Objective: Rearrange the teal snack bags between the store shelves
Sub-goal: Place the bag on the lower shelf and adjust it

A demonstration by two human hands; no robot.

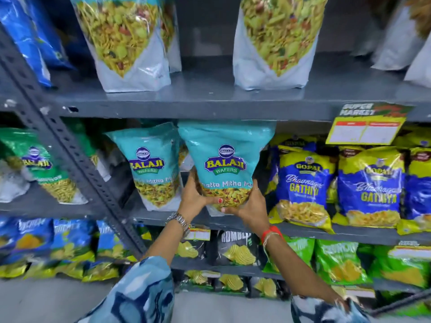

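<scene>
Holding a teal Balaji Wafers snack bag (224, 169) upright at the middle shelf (349, 231).

Clamping its lower end from both sides: left hand (194, 197) on the left edge, right hand (249, 206) cupping beneath, grip closed on the glossy, crinkled plastic. Standing just beside a second teal bag (155, 166), left, and blue-yellow Gopal Gathiya packs (303, 183), right. Showing grey metal shelving, a slotted upright (70, 148), chip bags below, and a pale floor.

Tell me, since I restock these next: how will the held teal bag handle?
The teal bag is glossy film, so probably slippery; both hands, left and right, cup its base. It looks puffy and crinkled, so likely floppy and light. Loose snack mix shows inside, so squeezing may crush it.
</scene>
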